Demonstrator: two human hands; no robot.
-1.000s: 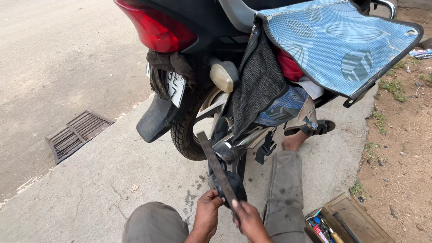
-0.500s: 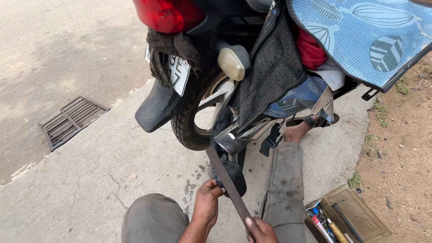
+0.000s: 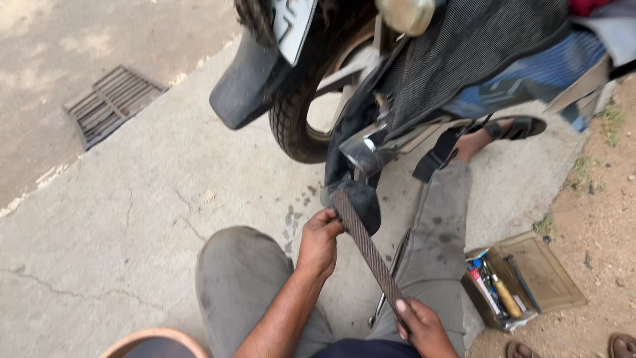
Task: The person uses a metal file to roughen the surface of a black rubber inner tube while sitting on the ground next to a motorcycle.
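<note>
Cracked grey concrete slab (image 3: 132, 219), oil-stained near the middle. On it: rear tyre (image 3: 295, 126) of a motorcycle; open wooden toolbox (image 3: 530, 278) at the slab's right edge, half on bare dirt (image 3: 609, 199); a thin metal rod (image 3: 391, 272), possibly a spanner. Drain grate (image 3: 109, 103) set in the road beyond.

A white number plate (image 3: 291, 23) hung at the top of the frame, tilted. An open brown box (image 3: 530, 278) lay at lower right.

Drain grate (image 3: 109, 103), open toolbox (image 3: 523, 282)
</note>
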